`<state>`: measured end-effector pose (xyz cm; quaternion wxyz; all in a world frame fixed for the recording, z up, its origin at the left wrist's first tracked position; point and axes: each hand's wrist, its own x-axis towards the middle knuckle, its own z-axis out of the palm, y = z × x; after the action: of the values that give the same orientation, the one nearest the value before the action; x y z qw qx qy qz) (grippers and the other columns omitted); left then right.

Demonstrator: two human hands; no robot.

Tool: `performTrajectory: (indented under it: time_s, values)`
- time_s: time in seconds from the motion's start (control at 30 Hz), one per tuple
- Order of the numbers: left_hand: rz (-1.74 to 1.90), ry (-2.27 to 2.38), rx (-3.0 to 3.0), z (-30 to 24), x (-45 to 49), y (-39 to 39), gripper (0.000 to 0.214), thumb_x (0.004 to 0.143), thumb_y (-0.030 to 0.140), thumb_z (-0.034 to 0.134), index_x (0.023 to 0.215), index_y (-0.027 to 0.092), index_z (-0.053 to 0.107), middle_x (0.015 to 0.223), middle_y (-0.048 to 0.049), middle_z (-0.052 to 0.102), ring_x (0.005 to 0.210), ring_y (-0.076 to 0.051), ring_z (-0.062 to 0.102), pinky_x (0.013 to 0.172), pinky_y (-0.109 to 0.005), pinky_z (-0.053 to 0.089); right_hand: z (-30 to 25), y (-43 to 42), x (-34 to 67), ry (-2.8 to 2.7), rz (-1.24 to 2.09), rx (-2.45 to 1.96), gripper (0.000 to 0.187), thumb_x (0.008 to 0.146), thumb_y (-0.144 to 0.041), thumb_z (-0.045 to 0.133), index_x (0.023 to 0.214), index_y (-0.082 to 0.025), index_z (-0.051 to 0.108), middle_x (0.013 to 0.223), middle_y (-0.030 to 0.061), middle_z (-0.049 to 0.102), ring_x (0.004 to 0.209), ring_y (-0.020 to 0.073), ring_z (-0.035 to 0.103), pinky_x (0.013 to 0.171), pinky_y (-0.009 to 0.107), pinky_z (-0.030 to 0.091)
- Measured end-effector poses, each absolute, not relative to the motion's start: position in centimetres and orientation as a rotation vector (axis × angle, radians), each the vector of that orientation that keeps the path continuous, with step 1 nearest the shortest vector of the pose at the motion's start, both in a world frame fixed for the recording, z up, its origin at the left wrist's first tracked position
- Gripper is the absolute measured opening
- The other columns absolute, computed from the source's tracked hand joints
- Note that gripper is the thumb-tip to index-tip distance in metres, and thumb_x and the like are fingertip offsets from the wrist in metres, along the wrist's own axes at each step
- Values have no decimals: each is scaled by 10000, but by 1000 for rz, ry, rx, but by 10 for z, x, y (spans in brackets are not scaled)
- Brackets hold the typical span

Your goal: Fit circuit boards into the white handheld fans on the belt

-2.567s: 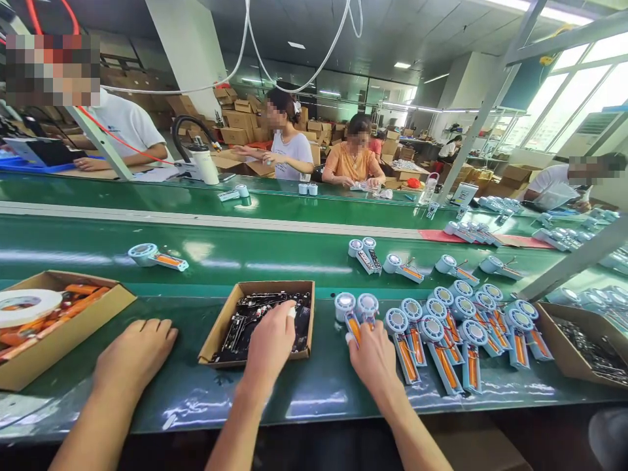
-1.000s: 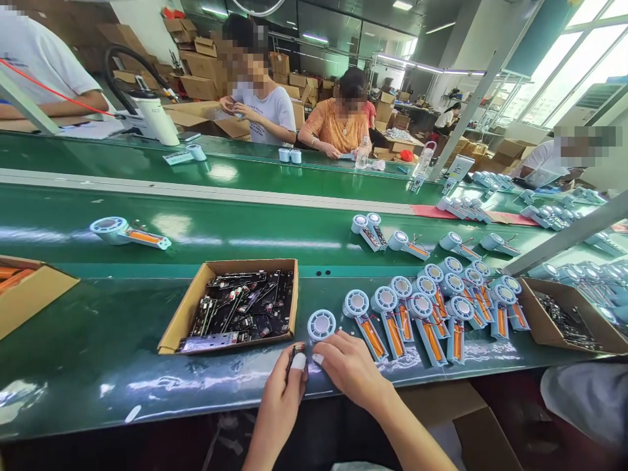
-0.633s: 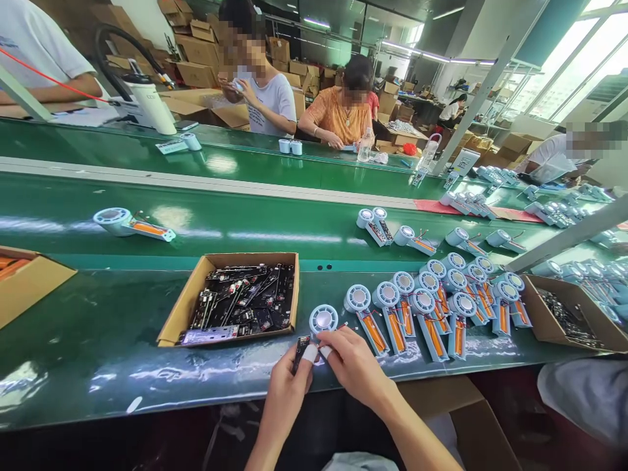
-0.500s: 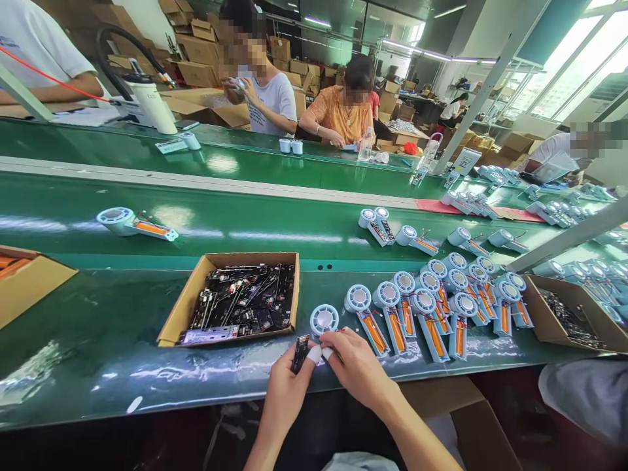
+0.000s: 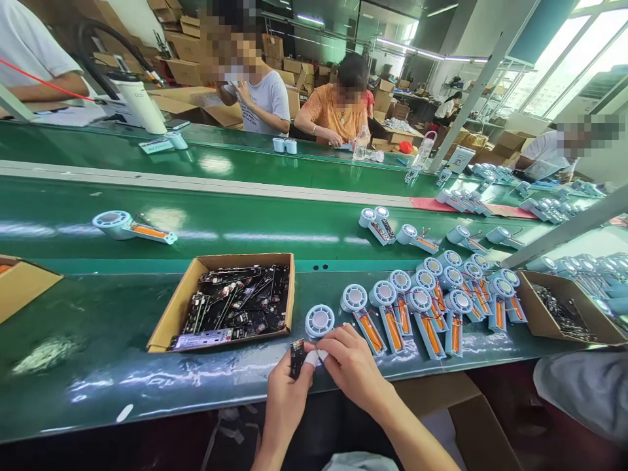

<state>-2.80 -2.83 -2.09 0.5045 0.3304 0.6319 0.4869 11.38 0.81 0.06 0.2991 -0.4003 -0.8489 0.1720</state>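
My left hand [image 5: 290, 386] is closed on a small black circuit board [image 5: 297, 358], which sticks up between thumb and fingers. Its fingertips meet those of my right hand [image 5: 350, 363], which is pinched at the board's side; what it grips there is too small to make out, perhaps a thin wire end. Both thumbs wear white finger covers. Just beyond my hands a light-blue round fan unit [image 5: 320, 321] sits on the bench, its lower part hidden by my fingers.
To the left stands a cardboard box [image 5: 289, 294] of black circuit boards. Several blue fan units with orange strips [image 5: 390, 327] lie at right, beside a box of cables [image 5: 598, 327]. A green conveyor [image 5: 275, 229] runs behind, with people seated across it.
The view has shifted slightly, so the bench things appear a little further left. My hands stay together at the board, which has turned slightly.
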Motion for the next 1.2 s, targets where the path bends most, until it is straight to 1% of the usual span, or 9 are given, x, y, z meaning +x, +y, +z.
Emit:
performTrajectory:
  time_s: [0.2,0.27,0.43,0.6,0.73,0.87,1.03,1.13,1.2]
  values:
    - [1159,1389,762,-10,-26,-25,388,772,547,557,919,189,587,507,77,487,454,-113,413,403,-194,335,-2,5,107,-2210,168,-1078,277,904,-26,473,1050,-195,637,947,58,706,793,203,567,712,334,473]
    - [1130,1391,809,-11,-27,-25,370,803,558,524,885,200,572,521,68,503,447,-116,416,401,-203,346,-1,4,107,-2229,57,-1078,243,907,-27,466,999,-185,626,912,57,700,770,204,555,697,336,458]
    - [1068,1514,1179,-18,-31,-30,364,892,522,469,686,225,520,506,68,441,414,-115,393,393,-224,314,3,4,105,-2292,-90,-1133,189,904,-59,504,806,-204,574,757,27,622,686,203,501,631,334,395]
    - [1125,1619,1501,-19,-35,-31,392,970,427,414,648,231,518,564,21,535,513,-159,530,469,-252,418,6,5,103,-2344,-102,-1183,158,869,-69,578,787,-203,559,776,24,612,705,204,513,637,330,392]
    - [1182,1664,1823,-23,-36,-31,328,1005,277,376,756,217,581,692,-25,649,637,-184,656,576,-267,528,7,3,99,-2389,-166,-1225,194,856,-50,581,746,-206,547,751,22,597,686,202,520,617,331,400]
    - [1207,1776,2194,-35,-36,-35,286,1010,206,330,1053,164,609,964,-125,735,853,-241,746,673,-317,598,6,1,91,-2431,-223,-1324,209,830,-19,595,729,-199,560,734,36,590,682,218,536,594,337,415]
    - [1077,1714,2299,-36,-51,-32,290,1013,189,334,1158,171,585,1067,-133,735,945,-243,754,739,-329,621,13,7,94,-2476,1,-1281,180,848,-14,617,793,-184,591,800,44,619,739,217,564,649,321,468]
    - [1049,1537,2206,-29,-62,-26,283,1010,188,357,1150,195,603,1098,-114,735,996,-221,744,810,-313,616,20,15,106,-2446,266,-1171,168,898,-23,591,957,-179,617,909,43,656,837,201,586,744,296,500]
    - [1018,1463,2160,-24,-67,-22,301,1006,191,353,1133,206,626,1112,-112,736,1014,-225,740,819,-314,616,26,19,114,-2424,385,-1124,243,910,-11,569,1079,-180,612,938,38,664,869,192,588,777,285,506]
